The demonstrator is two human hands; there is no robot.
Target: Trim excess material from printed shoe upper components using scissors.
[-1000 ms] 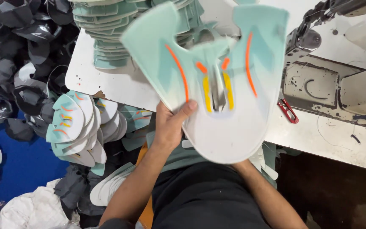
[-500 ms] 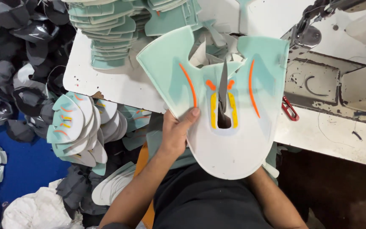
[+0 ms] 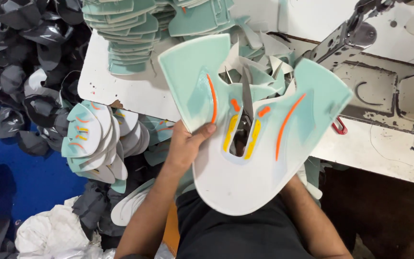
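1. Head view: the left hand [image 3: 188, 144] grips the flat mint-green and white shoe-upper panel [image 3: 245, 168] at its inner left edge, thumb on top, lifting it off the white worktable [image 3: 120, 86] with the printed face up, probably so the slot area can be worked on.
2. A pair of small steel snips [image 3: 247, 103] shows through the panel's centre slot, blades pointing up between the two wings. The right hand is hidden behind the panel; only its forearm [image 3: 312, 220] shows, so I cannot tell whether it is clenched or what it grasps.
3. Counts on the panel: two long orange stripes, two short orange dashes, two yellow bars, one slot.
4. Around it: one fanned pile of similar printed pieces [image 3: 97, 139] beside the left hand, mint stacks [image 3: 125, 33] on the table, a grey sewing machine [image 3: 360, 38] to the right, and dark uppers [image 3: 20, 62] heaped at left.
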